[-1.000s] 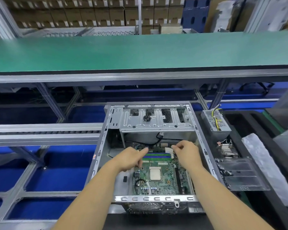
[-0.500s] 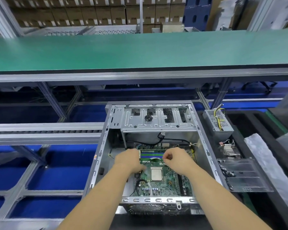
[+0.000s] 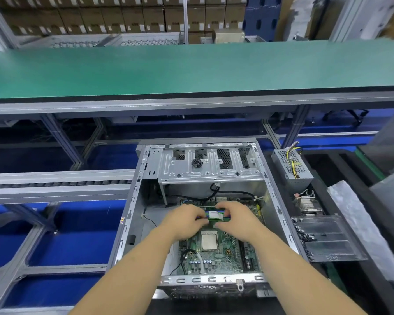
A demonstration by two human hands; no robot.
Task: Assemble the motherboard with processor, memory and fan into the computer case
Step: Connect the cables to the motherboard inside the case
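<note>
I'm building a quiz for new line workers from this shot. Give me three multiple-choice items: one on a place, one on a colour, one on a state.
1. Where is the power supply?
A. outside the computer case, to its right
B. on the green bench
C. on the motherboard

2. What colour is the long bench top?
A. red
B. green
C. white

3. What is the processor like?
A. under a fan
B. bare on top
C. held in a hand

Answers:
1 A: it sits past the computer case right wall.
2 B: its surface is plainly green.
3 B: its metal lid shows, while left hand and right hand work at the memory.
</note>
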